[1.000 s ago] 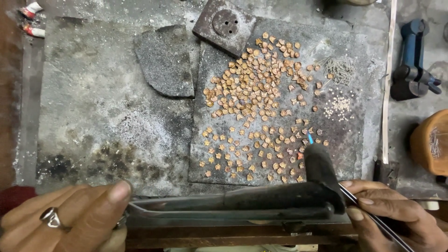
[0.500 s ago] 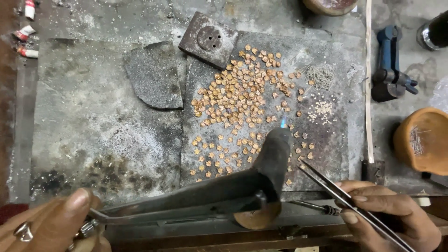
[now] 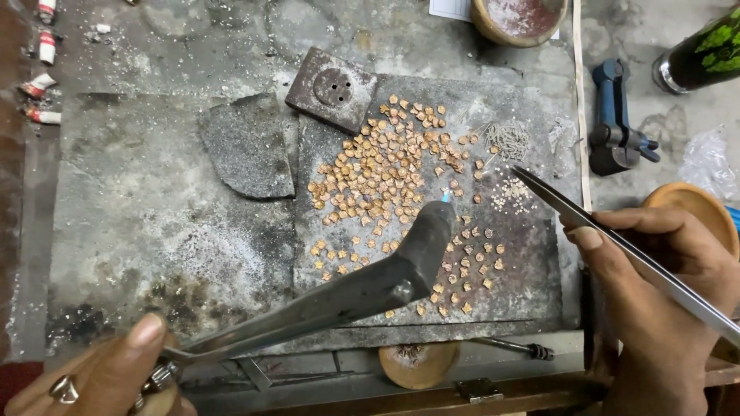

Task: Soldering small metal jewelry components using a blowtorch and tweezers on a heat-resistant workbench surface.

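Raised since before, right hand (image 3: pixel 655 308) pinching tweezers (image 3: pixel 609 231) poised over copper pieces (image 3: pixel 385 177); left hand (image 3: pixel 100 377) gripping torch (image 3: pixel 347 293), flame at pieces for heating.

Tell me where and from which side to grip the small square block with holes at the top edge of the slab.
Pinch the square block across its two opposite flat side edges, coming down from above. It lies flat and turned slightly, one corner overlapping the dark slab, so its sides are exposed. Approach from the far side, away from the copper-coloured pieces scattered just below it.
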